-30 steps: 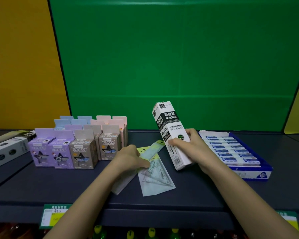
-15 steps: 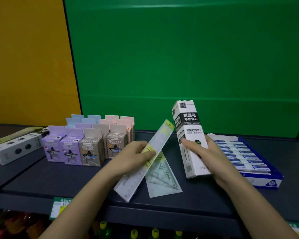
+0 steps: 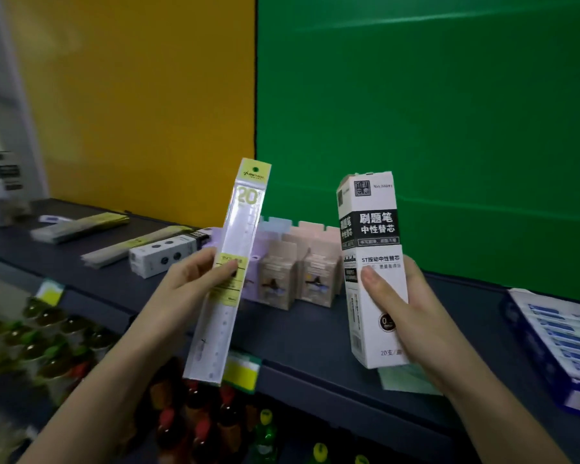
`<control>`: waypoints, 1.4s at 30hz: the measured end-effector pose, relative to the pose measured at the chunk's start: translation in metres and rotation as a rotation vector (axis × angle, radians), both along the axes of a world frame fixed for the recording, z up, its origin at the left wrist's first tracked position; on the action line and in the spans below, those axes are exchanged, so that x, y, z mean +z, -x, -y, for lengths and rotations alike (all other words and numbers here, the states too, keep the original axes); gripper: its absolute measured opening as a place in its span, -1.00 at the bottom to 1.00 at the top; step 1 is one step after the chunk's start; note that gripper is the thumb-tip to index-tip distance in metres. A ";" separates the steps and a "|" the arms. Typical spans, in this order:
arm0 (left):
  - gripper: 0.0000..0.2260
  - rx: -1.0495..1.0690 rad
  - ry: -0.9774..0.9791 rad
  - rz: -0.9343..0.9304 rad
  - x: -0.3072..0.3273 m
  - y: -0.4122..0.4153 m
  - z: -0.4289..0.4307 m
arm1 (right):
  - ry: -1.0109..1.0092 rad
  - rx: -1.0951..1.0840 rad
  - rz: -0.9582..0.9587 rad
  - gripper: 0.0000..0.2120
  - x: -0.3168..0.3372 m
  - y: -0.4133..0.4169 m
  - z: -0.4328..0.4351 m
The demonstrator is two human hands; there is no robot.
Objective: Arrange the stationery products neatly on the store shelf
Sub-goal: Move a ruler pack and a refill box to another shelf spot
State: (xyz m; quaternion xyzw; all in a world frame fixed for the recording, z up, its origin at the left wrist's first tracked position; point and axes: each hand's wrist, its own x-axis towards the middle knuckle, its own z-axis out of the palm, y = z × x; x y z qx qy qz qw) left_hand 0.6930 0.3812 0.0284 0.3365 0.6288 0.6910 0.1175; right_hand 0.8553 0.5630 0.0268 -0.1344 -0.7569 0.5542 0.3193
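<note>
My left hand [image 3: 195, 279] grips a packaged 20 cm ruler [image 3: 230, 262] in a clear sleeve with a yellow-green header, held nearly upright above the shelf's front edge. My right hand [image 3: 406, 316] holds a tall white and black box of pen refills [image 3: 370, 249] upright over the dark shelf [image 3: 315, 336]. A packaged set square [image 3: 406, 380] lies flat on the shelf under the refill box, mostly hidden by my right hand.
Rows of small purple, tan and pink boxes [image 3: 282, 272] stand behind the ruler. A white box [image 3: 161, 254] and flat ruler packs [image 3: 81, 226] lie further left. A blue tray of erasers [image 3: 563, 339] sits at the right. Bottles [image 3: 47, 343] fill the lower shelf.
Both hands have lifted their items off the shelf. The ruler went from lying slanted to nearly upright, and the view has swung to the left.
</note>
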 end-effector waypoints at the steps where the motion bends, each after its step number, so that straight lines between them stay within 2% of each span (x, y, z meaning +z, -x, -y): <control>1: -0.84 0.010 0.004 0.000 -0.002 0.005 0.011 | -0.017 0.032 0.007 -0.45 0.001 0.008 0.008; 5: -0.85 0.086 0.012 0.015 -0.006 0.033 0.064 | -0.020 0.116 -0.012 -0.50 0.001 0.045 0.045; 17: -0.87 0.188 0.090 -0.002 -0.021 0.151 0.219 | 0.043 0.160 -0.088 -0.37 -0.010 0.181 0.177; 24: -0.84 0.202 0.101 -0.035 -0.023 0.210 0.259 | 0.029 0.134 -0.088 -0.26 -0.002 0.249 0.224; 28: -0.84 0.176 0.077 -0.030 -0.027 0.246 0.272 | 0.028 0.137 -0.103 -0.32 0.000 0.291 0.243; 34: -0.87 0.202 0.039 -0.060 -0.024 0.315 0.298 | 0.036 0.164 -0.121 -0.25 0.000 0.372 0.277; 37: -0.81 0.236 0.017 -0.057 -0.022 0.357 0.312 | 0.027 0.198 -0.120 -0.23 0.002 0.418 0.295; 42: -0.76 0.283 0.002 -0.095 -0.015 0.425 0.335 | -0.024 0.228 -0.107 -0.39 0.005 0.492 0.325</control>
